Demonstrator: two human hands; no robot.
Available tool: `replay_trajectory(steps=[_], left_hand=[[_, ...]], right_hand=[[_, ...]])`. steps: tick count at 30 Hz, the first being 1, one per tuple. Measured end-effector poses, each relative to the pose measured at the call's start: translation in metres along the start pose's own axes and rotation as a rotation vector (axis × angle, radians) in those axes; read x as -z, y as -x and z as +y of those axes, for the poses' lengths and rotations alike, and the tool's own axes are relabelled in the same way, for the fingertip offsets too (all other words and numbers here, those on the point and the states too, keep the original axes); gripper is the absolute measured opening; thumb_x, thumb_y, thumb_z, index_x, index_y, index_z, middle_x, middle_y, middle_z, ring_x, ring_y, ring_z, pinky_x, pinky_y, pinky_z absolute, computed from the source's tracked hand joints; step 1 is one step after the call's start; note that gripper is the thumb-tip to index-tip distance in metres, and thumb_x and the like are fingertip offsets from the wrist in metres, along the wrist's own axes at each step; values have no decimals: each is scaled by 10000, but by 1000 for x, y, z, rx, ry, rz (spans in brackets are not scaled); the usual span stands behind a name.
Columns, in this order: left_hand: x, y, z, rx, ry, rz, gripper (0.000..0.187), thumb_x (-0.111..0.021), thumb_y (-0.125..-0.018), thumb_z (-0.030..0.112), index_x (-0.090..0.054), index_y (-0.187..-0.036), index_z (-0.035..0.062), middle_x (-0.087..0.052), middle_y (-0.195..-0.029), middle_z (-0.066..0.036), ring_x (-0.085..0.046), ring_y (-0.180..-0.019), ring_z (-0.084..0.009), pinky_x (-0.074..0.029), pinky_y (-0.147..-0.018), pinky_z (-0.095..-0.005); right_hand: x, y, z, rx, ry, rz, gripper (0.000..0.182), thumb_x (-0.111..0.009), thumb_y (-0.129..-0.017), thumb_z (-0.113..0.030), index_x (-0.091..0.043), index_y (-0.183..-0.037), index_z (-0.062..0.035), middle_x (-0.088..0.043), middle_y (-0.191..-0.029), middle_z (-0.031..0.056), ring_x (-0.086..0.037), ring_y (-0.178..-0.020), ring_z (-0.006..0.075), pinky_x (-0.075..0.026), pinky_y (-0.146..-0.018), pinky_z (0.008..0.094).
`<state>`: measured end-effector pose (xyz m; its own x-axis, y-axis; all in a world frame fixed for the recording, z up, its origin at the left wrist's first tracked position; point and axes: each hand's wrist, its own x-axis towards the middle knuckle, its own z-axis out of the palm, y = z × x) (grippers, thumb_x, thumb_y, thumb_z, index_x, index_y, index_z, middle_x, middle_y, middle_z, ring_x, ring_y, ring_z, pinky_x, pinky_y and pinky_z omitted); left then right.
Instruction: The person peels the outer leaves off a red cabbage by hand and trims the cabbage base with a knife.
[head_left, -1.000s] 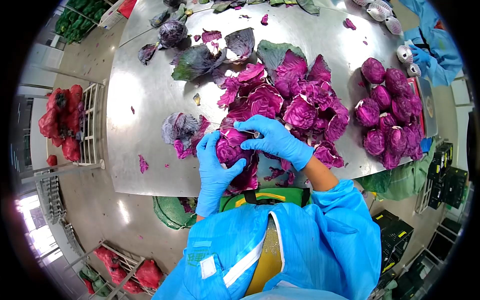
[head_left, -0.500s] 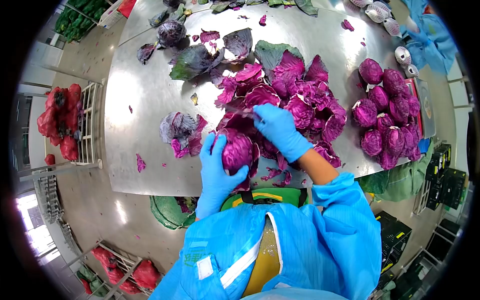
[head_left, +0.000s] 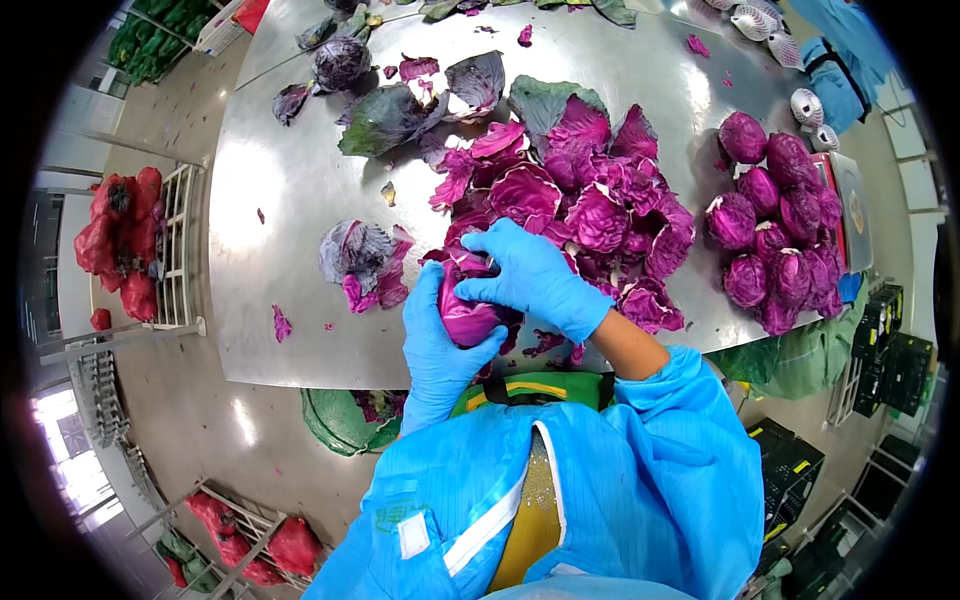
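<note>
A red cabbage (head_left: pixel 466 318) sits near the front edge of the steel table, cupped by my left hand (head_left: pixel 438 345), its gloved fingers and thumb wrapped round the near-left side. My right hand (head_left: pixel 535 275), also in a blue glove, reaches over the top, thumb and fingers curled against the cabbage's upper leaves. What lies under those fingertips is partly hidden. Just beyond and to the right spreads a heap of loose purple leaves (head_left: pixel 600 215). Left of my hands lies another cabbage (head_left: pixel 355 255) with dull outer leaves.
Several peeled cabbages (head_left: pixel 790 215) are piled at the right of the steel table (head_left: pixel 285 190), beside a scale (head_left: pixel 852 215). Dark leaves (head_left: pixel 385 122) and an unpeeled cabbage (head_left: pixel 342 64) lie farther back. Red sacks (head_left: pixel 125 240) stand on the left; black crates (head_left: pixel 785 465) on the right.
My right hand has come down and left from the leaf heap onto the cabbage. The thin blurred thing by its fingers no longer shows. My left hand still cups the cabbage.
</note>
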<state>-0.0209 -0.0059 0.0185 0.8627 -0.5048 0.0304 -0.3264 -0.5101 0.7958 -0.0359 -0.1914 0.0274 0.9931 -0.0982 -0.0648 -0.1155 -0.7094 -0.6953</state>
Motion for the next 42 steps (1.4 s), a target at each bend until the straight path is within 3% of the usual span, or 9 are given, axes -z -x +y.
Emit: replay_trajectory(steps=[6,12,16,19,22,23,26,39,42], left_hand=[[2,5,-9,-135,-121,-19,1053,-871,-603,287,-326,-1473,53,-411,-1454,-215,-402,-1338,-382,-380,-1088,-450],[19,23,-40,66,418,49,995,-848,-619,192,-333,-1451,11,-378,-1489,-173,-371,-1374,-296,-296,-1148,-406],[23,25,-62,332,885,164,959,-832,-621,263,-382,-1439,44,-427,-1440,-135,-424,-1324,-262,-328,-1129,-398],[14,22,-48,386,1079,188,816,-775,-742,335,-417,-1424,65,-443,-1427,-124,-449,-1303,-257,-365,-1109,-392],[10,7,-56,418,851,207,690,-656,-884,424,-408,-1418,64,-465,-1411,-120,-469,-1301,-259,-405,-1090,-413],[15,3,-45,490,879,182,528,-449,-1005,463,-481,-1393,107,-492,-1389,-97,-505,-1249,-221,-406,-1073,-373],[16,-3,-51,555,998,215,547,-431,-1002,497,-493,-1386,111,-512,-1370,-90,-521,-1230,-212,-412,-1066,-377],[55,0,-69,372,822,-202,608,-643,-922,205,-413,-1468,69,-456,-1454,-97,-472,-1287,-191,-391,-1073,-334],[63,-7,-62,360,711,-257,750,-761,-827,215,-400,-1463,50,-485,-1409,-131,-482,-1271,-213,-395,-1073,-341]], right_hand=[[-8,-10,42,253,378,396,251,-713,-818,-326,-641,-918,-108,-565,-745,60,-622,-654,264,-496,-532,391],[-5,6,92,-139,256,502,229,-692,-826,-279,-599,-863,-73,-596,-840,119,-618,-677,335,-509,-586,438],[2,42,42,34,-232,346,852,-783,-714,-514,-478,-1388,-90,-601,-1143,158,-626,-1032,323,-530,-816,399],[-4,42,5,-53,-208,-26,1213,-794,-599,-635,-205,-1551,-167,-402,-1436,197,-484,-1264,358,-449,-1014,436],[-35,30,13,90,-277,125,1212,-766,-608,-657,-192,-1552,-158,-383,-1463,191,-416,-1326,358,-447,-1026,419],[-38,27,11,74,-261,162,1204,-762,-611,-657,-201,-1550,-155,-383,-1464,187,-420,-1324,355,-451,-1022,411],[-37,25,-2,75,-183,198,1169,-753,-626,-656,-234,-1543,-149,-388,-1464,178,-432,-1316,344,-468,-1003,388],[-56,28,12,274,-136,369,577,-787,-710,-101,-628,-1264,-128,-664,-1090,103,-667,-898,261,-566,-714,334],[-64,23,14,293,-310,332,454,-772,-732,-133,-648,-1166,-96,-651,-994,85,-660,-794,242,-558,-627,339]])
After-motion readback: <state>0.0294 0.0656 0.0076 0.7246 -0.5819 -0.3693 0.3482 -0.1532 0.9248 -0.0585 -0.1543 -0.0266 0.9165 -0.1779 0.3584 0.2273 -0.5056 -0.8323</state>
